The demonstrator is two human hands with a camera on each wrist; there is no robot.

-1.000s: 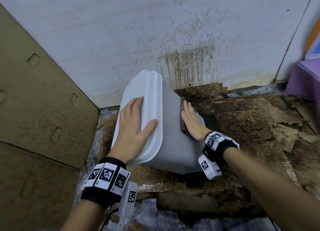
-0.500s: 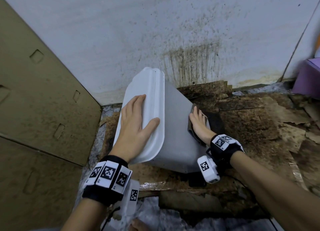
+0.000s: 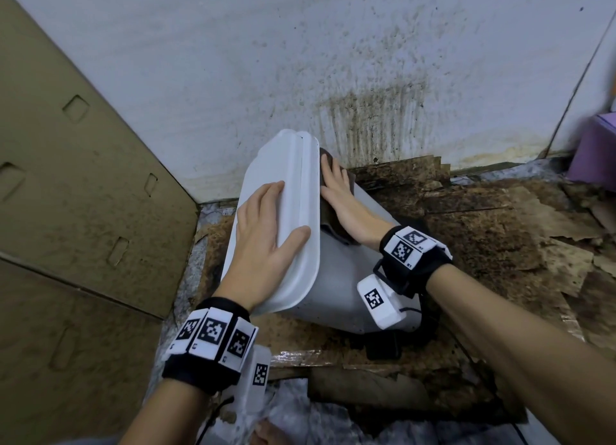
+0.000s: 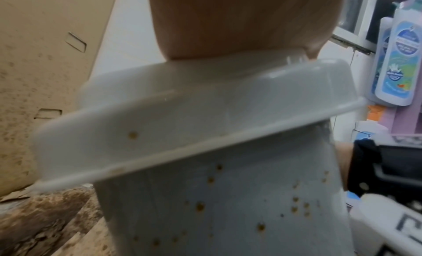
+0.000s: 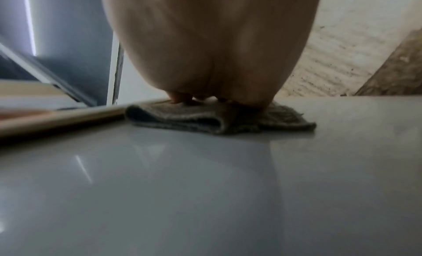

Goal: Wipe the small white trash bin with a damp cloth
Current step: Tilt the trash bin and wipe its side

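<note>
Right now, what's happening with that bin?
A person is wiping the small white trash bin, which is tipped over on the stained floor near the wall. The left hand rests flat on the lid, steadying it. The right hand presses a dark cloth flat against the bin's side just below the lid. Brown specks show on another face.

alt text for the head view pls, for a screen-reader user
A person's left hand steadies the lid of a tilted small white trash bin while the right hand presses a dark cloth flat against its side, just below the lid. Stained wall behind, cardboard at left.
</note>
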